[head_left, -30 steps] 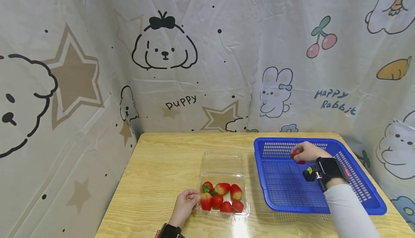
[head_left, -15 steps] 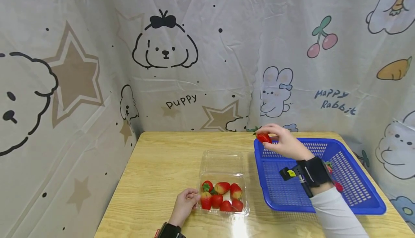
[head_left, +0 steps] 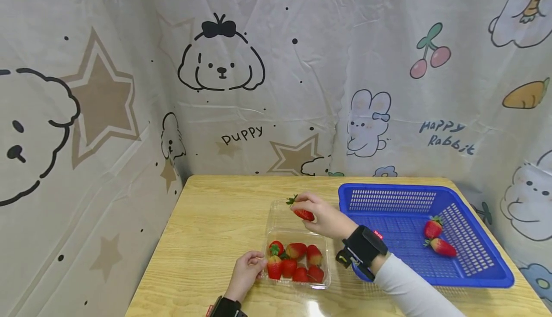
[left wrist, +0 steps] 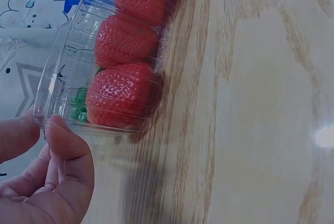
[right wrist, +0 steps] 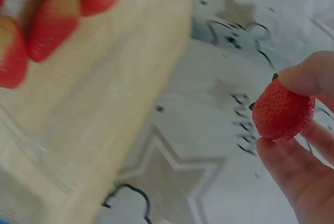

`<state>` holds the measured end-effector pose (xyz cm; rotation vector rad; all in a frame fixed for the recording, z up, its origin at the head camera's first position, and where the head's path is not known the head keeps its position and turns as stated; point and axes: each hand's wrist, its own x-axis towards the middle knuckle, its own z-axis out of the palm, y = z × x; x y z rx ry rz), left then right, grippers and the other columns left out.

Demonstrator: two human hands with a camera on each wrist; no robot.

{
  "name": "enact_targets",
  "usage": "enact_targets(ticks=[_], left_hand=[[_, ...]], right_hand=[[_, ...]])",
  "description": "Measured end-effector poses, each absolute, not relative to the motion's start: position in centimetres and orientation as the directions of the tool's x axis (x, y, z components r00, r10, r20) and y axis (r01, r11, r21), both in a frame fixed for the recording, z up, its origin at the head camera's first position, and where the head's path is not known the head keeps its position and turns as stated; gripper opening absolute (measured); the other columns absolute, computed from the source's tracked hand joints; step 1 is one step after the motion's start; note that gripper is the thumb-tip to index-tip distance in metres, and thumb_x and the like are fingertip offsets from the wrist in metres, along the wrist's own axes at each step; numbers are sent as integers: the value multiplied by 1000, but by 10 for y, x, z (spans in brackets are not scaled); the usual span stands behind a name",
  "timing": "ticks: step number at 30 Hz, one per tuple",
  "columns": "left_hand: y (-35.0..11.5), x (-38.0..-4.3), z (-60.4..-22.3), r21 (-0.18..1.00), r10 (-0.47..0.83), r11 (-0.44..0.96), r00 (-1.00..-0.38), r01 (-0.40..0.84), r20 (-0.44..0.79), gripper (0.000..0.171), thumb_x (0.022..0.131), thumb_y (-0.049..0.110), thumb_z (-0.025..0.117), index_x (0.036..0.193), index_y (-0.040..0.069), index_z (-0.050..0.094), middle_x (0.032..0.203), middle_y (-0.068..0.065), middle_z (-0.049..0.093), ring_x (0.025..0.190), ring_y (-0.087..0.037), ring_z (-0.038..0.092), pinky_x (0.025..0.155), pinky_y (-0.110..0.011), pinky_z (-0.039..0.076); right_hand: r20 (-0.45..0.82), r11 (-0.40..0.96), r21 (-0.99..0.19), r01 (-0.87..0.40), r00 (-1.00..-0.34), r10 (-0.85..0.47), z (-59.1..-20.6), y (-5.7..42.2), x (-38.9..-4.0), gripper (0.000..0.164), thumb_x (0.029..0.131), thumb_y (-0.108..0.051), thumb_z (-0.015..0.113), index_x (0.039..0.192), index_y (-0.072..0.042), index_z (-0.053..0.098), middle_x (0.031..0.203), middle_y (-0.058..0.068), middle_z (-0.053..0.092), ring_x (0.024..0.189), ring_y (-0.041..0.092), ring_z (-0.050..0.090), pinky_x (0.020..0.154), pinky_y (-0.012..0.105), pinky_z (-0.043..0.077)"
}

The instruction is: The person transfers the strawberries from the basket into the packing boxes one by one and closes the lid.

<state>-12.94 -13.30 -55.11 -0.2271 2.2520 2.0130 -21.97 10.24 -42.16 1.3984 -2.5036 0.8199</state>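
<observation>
A red strawberry with green leaves is pinched between the thumb and fingers of my right hand. In the head view that hand is over the raised lid of a clear plastic clamshell box. Several strawberries lie in the box, some red and some pale at one end. My left hand pinches the box's left rim between thumb and finger, as the left wrist view shows close up.
A blue plastic basket with slotted sides stands on the right of the wooden table. Two strawberries lie in its right part. Printed curtains hang behind the table and along its left side.
My right hand has carried the strawberry from inside the basket, up and leftward, to above the box's lid. Two strawberries in the basket have come into sight. My left hand keeps its place.
</observation>
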Motion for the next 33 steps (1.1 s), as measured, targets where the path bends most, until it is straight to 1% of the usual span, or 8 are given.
enact_targets(ticks=[3,6,10,16,19,24,28,33], left_hand=[[-133,-129,-551,979,-34,101,-984,-177,-174,27,85,3,61,105,-15,53,68,1,51,56,-9,50,52,-23,46],[-133,-129,-551,979,-31,98,-984,-179,-177,28,86,4,61,105,-15,52,68,1,51,56,-10,50,52,-23,46],[-133,-129,-551,977,-33,103,-982,-187,-185,29,87,5,60,106,-15,52,68,1,51,57,-10,51,53,-24,46],[-133,-129,-552,980,-27,106,-986,-168,-166,29,87,5,59,106,-16,52,68,0,52,57,-10,51,53,-25,46],[-133,-129,-552,979,-29,110,-985,-172,-170,29,87,5,60,106,-15,52,68,1,52,57,-10,51,53,-25,47],[-134,-130,-552,977,-36,114,-983,-183,-180,28,86,5,60,106,-14,53,68,1,51,57,-11,51,54,-25,47],[-133,-130,-551,979,-30,108,-985,-174,-172,28,86,4,60,105,-15,52,67,0,51,57,-10,51,53,-25,46],[-133,-129,-548,979,-21,92,-983,-184,-183,26,86,1,59,104,-17,52,67,-1,51,56,-11,51,52,-25,46]], right_hand=[[323,413,-377,-829,-535,-780,-437,92,-220,38,75,3,68,111,-5,61,116,14,51,105,26,51,88,34,47],[258,424,-387,-819,-538,-803,-450,85,-219,36,74,0,69,110,-5,62,115,13,51,104,26,51,89,35,46],[161,453,-394,-800,-545,-823,-466,77,-216,35,74,-2,70,108,-7,64,112,11,52,102,23,53,87,30,47],[16,494,-444,-747,-558,-830,-488,73,-213,31,73,-2,71,104,-6,66,105,7,53,91,18,56,76,20,47],[-24,514,-466,-720,-571,-821,-499,72,-212,31,72,-1,71,102,-7,66,102,4,53,89,14,54,73,18,46],[21,509,-458,-729,-581,-813,-509,71,-213,32,67,2,72,96,-9,66,99,2,52,87,13,53,75,20,46],[81,495,-432,-754,-579,-811,-514,71,-213,27,70,1,73,94,-10,65,99,5,51,86,16,53,75,23,47],[148,490,-326,-808,-556,-818,-522,72,-212,29,70,-7,75,97,-13,65,102,6,53,90,19,55,77,28,49]])
